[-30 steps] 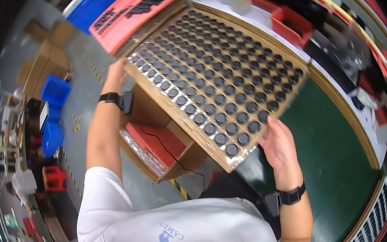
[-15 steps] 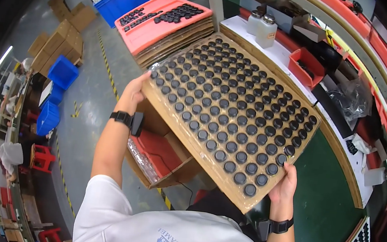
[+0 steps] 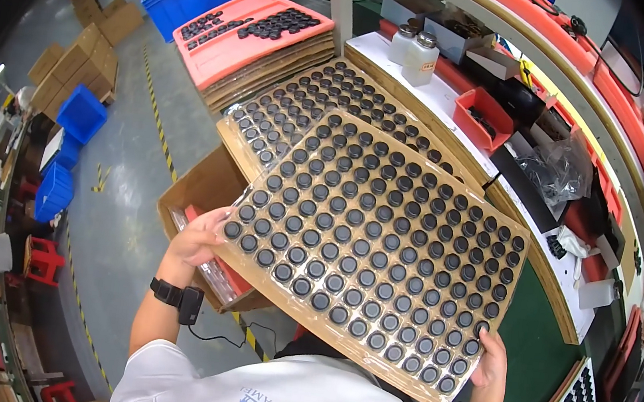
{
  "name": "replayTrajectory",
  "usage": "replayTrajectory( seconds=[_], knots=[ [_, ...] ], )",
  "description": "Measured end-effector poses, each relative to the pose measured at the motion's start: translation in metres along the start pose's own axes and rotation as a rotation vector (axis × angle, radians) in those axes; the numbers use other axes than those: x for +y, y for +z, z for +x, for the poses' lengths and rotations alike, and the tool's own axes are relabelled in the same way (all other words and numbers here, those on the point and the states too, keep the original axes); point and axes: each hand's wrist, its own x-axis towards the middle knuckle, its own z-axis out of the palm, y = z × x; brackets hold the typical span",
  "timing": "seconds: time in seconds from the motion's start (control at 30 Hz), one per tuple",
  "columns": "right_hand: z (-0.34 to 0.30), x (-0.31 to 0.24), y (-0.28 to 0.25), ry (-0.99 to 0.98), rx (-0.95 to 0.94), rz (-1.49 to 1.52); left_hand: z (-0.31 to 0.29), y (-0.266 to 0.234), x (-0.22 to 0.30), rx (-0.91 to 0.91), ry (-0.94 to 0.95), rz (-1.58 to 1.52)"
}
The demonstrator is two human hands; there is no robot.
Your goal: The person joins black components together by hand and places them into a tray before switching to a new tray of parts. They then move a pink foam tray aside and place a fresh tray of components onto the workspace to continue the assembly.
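Observation:
I hold a large flat cardboard tray [image 3: 282, 297] covered with rows of small black round parts [image 3: 381, 244] under clear film. My left hand [image 3: 201, 238] grips its left edge and my right hand [image 3: 490, 366] grips its lower right corner. The tray hangs level in front of my chest, above an open cardboard box [image 3: 207, 187] on the floor. Just beyond it a second tray of the same black parts [image 3: 300, 114] lies on a stack at the bench's edge.
A pink tray [image 3: 220, 52] with black parts tops a cardboard stack at the back. Two white bottles [image 3: 417, 52] and red bins [image 3: 485, 116] stand on the bench. A green mat [image 3: 540, 356] lies right. Blue crates [image 3: 79, 115] and cartons [image 3: 73, 66] sit on the floor at left.
I have drawn the tray toward me and lower, off the stack. A second tray of parts now shows beneath and beyond it. Both hands keep their grip.

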Motion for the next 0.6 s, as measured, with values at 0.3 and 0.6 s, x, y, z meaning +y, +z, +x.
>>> replayTrajectory(
  seconds=[0.3,0.6],
  knots=[
    [-0.011,0.0,-0.012,-0.135,0.012,-0.054,-0.002,-0.002,-0.026,0.199,-0.098,0.164],
    [-0.088,-0.01,-0.096,-0.243,0.1,-0.081,-0.025,0.098,-0.067,0.107,0.022,0.21]
  ],
)
